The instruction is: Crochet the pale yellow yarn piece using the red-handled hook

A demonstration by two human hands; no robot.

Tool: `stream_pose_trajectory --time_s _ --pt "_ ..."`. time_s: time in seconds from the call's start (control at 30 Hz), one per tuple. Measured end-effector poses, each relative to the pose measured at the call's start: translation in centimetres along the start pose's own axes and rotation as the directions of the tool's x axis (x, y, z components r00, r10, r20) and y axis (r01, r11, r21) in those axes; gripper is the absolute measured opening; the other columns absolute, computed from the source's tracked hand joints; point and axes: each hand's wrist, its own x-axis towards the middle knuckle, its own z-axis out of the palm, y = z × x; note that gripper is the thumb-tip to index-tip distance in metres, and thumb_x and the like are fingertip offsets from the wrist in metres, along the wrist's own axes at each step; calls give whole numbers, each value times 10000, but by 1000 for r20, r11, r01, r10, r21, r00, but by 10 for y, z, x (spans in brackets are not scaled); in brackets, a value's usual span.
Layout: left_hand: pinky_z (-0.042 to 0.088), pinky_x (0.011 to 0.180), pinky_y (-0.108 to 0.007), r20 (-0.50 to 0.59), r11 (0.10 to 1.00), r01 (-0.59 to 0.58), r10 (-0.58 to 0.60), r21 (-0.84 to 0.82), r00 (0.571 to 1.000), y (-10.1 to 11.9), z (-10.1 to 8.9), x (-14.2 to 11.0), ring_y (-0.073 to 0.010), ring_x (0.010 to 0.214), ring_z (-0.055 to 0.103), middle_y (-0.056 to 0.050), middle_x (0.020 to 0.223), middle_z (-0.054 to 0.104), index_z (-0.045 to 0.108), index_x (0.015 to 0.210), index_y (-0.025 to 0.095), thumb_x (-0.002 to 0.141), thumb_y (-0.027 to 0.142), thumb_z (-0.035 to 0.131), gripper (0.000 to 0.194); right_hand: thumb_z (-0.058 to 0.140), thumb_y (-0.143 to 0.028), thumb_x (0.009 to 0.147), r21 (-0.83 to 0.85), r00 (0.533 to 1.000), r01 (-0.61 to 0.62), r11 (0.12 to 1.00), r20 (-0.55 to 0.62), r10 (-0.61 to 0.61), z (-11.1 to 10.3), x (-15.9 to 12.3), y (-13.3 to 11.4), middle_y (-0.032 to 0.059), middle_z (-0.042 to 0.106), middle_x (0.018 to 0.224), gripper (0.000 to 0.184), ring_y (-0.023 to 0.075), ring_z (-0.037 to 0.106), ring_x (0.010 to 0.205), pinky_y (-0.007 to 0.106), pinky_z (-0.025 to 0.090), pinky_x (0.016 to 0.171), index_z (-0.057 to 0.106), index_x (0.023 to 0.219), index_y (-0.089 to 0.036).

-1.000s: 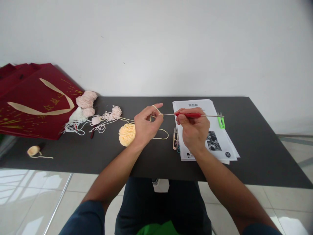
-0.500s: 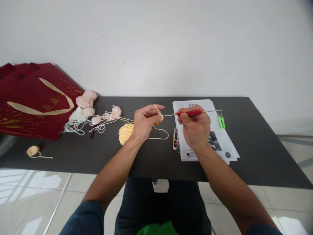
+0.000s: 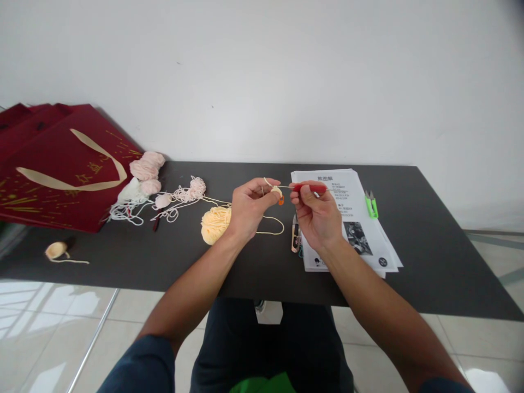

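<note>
Pinched in my left hand (image 3: 250, 210) is a small pale yellow crochet piece (image 3: 277, 191), with an orange stitch marker (image 3: 281, 201) hanging from it. Yarn loops over the raised index finger. My right hand (image 3: 319, 215) grips the red handle of a crochet hook (image 3: 310, 188), whose thin metal shaft reaches left to the crochet piece; whether the tip is inside a stitch is too small to tell. A ball of yellow yarn (image 3: 215, 224) lies just left of my left wrist, and a strand curves out on the table to the right of that wrist.
Under my right hand lie printed sheets (image 3: 360, 262), with green thread snips (image 3: 371, 205) on their right edge. Another pair of snips (image 3: 295, 234) is at their left. Pink and white yarn (image 3: 143, 169) sits beside dark red bags (image 3: 61, 174). A small cream crocheted piece (image 3: 56, 250) lies front left.
My left hand has turned, so the crochet piece and orange marker show more clearly. My right hand has rolled its palm up and shifted slightly left with the hook.
</note>
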Motion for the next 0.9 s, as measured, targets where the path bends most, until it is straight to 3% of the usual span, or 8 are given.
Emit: stream_pose_trajectory --time_s 0.2,0.47,0.73,0.9 --pt "491 687 -230 -13 999 -4 4 -45 1000 1 -1 1 -88 669 619 18 727 704 827 892 205 698 185 880 202 917 -312 785 11 1000 -17 1000 -19 17 3 -2 -1 -17 824 906 197 51 719 717 129 625 688 758 866 -228" --pt "499 685 -228 -2 992 -129 129 -2 992 -5 -4 3 -91 719 633 1 836 736 824 866 227 757 166 841 126 898 -316 809 -5 999 -33 999 -16 33 8 -7 -1 -8 825 901 183 56 727 723 128 627 692 761 884 -221" --pt "538 681 -234 -7 994 -107 107 8 994 -5 0 1 -93 698 696 37 815 701 802 1127 235 719 114 837 427 926 -337 775 31 997 -69 997 -35 70 8 -7 3 -8 829 919 228 56 734 736 134 638 743 753 867 -219" --pt "527 653 -242 -34 998 -56 55 -16 998 -2 1 0 -107 672 716 35 820 700 802 1098 222 704 133 846 407 914 -341 792 20 998 -44 999 -35 45 9 -6 6 -17 834 917 217 54 746 744 139 646 762 750 875 -227"
